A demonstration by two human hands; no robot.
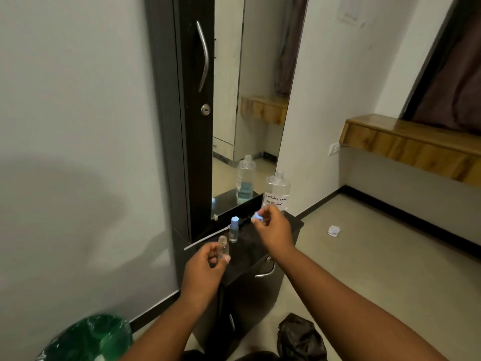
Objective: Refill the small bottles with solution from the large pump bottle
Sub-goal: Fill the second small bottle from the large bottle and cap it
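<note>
My left hand [207, 264] grips a small clear bottle [223, 247] with its neck uncapped, held just above the dark cabinet top [263, 252]. Further back and to the right, my right hand [272, 225] pinches a light blue cap [256, 217] between its fingertips. Between the hands a second small bottle [234, 229] with a blue cap stands upright on the cabinet. The large clear bottle [277, 191], hand-labelled "contact lens solution", stands at the back right corner without a pump on it. A white tube [205, 239] and a dark part [240, 222] lie behind the small bottles.
A tall mirror [247, 100] rises behind the cabinet and reflects the large bottle. A dark cupboard door [197, 100] with a handle stands to its left. A green-lined bin [91, 340] sits at the lower left, a black bag [299, 337] and a paper scrap [333, 230] on the floor.
</note>
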